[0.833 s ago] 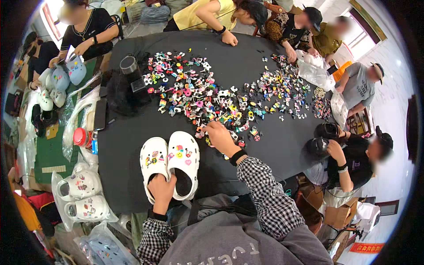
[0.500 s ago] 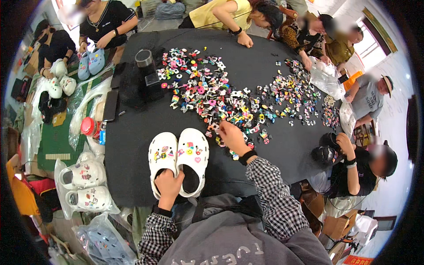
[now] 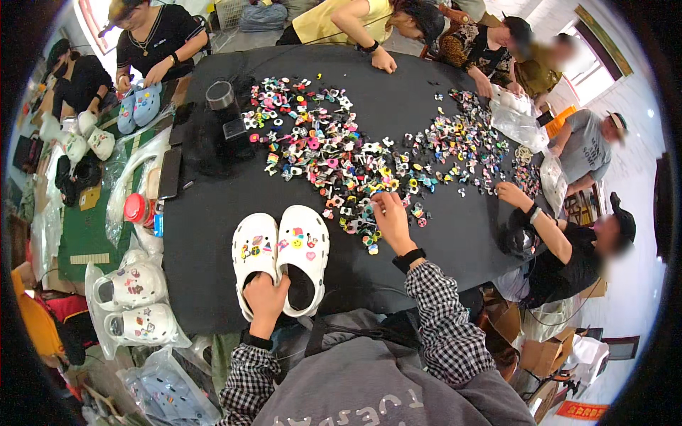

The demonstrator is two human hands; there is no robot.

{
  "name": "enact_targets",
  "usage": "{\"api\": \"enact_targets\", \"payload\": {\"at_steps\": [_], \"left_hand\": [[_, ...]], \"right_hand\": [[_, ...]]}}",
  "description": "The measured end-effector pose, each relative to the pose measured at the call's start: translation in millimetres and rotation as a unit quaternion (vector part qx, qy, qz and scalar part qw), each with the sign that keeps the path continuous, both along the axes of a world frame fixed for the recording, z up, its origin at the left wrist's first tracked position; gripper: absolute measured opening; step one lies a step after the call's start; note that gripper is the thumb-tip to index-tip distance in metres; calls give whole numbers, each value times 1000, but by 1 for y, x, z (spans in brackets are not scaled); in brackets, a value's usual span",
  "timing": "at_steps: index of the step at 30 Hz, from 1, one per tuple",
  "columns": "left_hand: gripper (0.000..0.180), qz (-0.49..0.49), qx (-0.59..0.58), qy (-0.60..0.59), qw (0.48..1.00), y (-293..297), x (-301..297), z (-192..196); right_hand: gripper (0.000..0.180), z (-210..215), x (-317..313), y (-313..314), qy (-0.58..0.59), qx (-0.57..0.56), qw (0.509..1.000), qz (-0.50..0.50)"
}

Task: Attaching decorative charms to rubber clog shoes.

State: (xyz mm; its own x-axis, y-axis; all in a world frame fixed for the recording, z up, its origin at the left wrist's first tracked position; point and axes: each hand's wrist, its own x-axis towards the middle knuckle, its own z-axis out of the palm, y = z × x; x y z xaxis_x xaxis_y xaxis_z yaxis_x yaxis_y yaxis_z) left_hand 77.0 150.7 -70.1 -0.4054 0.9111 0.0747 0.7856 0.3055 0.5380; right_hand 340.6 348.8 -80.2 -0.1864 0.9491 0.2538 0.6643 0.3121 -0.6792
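A pair of white clogs point(image 3: 302, 266), toes pointing away from me, rests on the black table point(image 3: 206, 270). Small colourful charms sit on the uppers of both. My left hand point(image 3: 264, 302) grips the left clog at its foot opening, fingers reaching inside. Over the near edge of a wide heap of loose shoe charms point(image 3: 330, 145) is my right hand point(image 3: 393, 224), its fingers drawn together at the tips. Whatever lies between those fingertips is too small to make out.
Bagged white clogs point(image 3: 142, 323) and bagged blue clogs point(image 3: 163, 394) lie at the left. A red-lidded jar point(image 3: 136, 208), a phone-like dark slab point(image 3: 169, 174) and a black stand point(image 3: 231, 124) line the left side. Several people work around the table, one reaching in from the right.
My right hand has shifted slightly right and away from me along the charms. My left hand keeps its hold on the clogs. The person at right now reaches to the heap.
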Motion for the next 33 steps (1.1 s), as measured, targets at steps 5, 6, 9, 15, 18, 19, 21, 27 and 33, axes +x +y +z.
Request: {"api": "enact_targets", "payload": {"at_steps": [5,6,9,15,18,19,21,27,33], "left_hand": [[34,-1,9,5,1000,2,1,2],[34,-1,12,4,1000,3,2,3],[34,-2,18,0,1000,4,2,4],[36,-3,15,-1,1000,1,0,-1],[36,-4,12,-2,1000,1,0,0],[36,-5,14,-4,1000,1,0,1],[35,-6,17,-4,1000,1,1,4],[34,-4,12,-7,1000,2,1,5],[34,-5,3,-11,1000,2,1,4]], "right_hand": [[15,-3,-22,-10,-102,79,985,114],[12,-7,-25,-10,-129,63,980,135],[15,-18,-39,-9,-172,121,968,136],[20,-17,-41,-1,-249,91,952,153],[18,-15,-32,0,-186,19,973,134],[17,-14,-29,1,-120,-28,984,125],[14,-15,-24,3,-19,-73,989,124],[19,-9,-11,-1,255,-344,901,72],[20,14,-8,-9,401,-450,795,66]]}}
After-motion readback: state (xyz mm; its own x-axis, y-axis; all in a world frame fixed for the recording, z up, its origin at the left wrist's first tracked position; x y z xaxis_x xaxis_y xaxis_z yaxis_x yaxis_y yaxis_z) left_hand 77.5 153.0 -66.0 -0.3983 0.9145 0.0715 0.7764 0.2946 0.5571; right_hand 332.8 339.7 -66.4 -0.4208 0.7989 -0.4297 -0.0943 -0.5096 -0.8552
